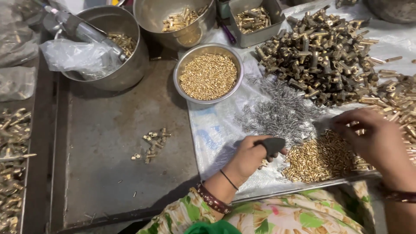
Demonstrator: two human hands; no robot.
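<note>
My left hand [249,156] is curled at the near edge of a plastic sheet [216,130], with a dark rubber guard [271,145] on one finger. A small brass part [263,163] shows just under its fingers, which seem to grip it. To its right lies a heap of short brass pins [318,158]. My right hand [372,138] hovers over that heap's far side, fingertips bent down onto the brass pieces; what they pinch is hidden. Thin steel springs [277,110] lie in a pile just beyond both hands.
A large mound of brass fittings [323,52] fills the back right. A steel bowl of tiny brass pins [209,74] sits mid-table, with bigger bowls [130,65] and a tin [251,19] behind. A few loose brass parts [152,143] lie on the grey tray [108,143].
</note>
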